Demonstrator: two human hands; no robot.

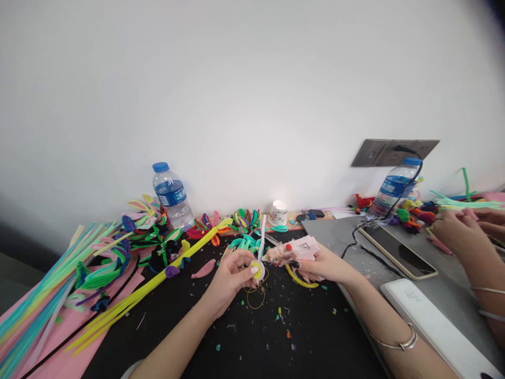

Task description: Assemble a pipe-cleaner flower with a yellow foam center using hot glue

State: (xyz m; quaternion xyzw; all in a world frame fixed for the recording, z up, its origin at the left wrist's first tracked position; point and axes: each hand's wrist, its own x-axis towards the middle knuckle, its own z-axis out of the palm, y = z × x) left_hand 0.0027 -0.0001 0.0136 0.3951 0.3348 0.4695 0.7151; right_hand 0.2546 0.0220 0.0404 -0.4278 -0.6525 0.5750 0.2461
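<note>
My left hand [231, 276] pinches a small yellow and pink coiled pipe-cleaner piece [258, 270] with a white stem rising from it. My right hand [321, 263] grips a pink glue gun [300, 250], its crusted nozzle pointed left and almost touching the coiled piece. Both hands hover over a black mat [236, 337] speckled with small coloured scraps.
Long pipe cleaners [47, 310] and finished pipe-cleaner flowers [145, 221] fill the left side. Two water bottles [171, 196] [392, 195] and a white cup [278, 213] stand by the wall. Another person's hands [457, 231] work at right near a tablet [398, 252].
</note>
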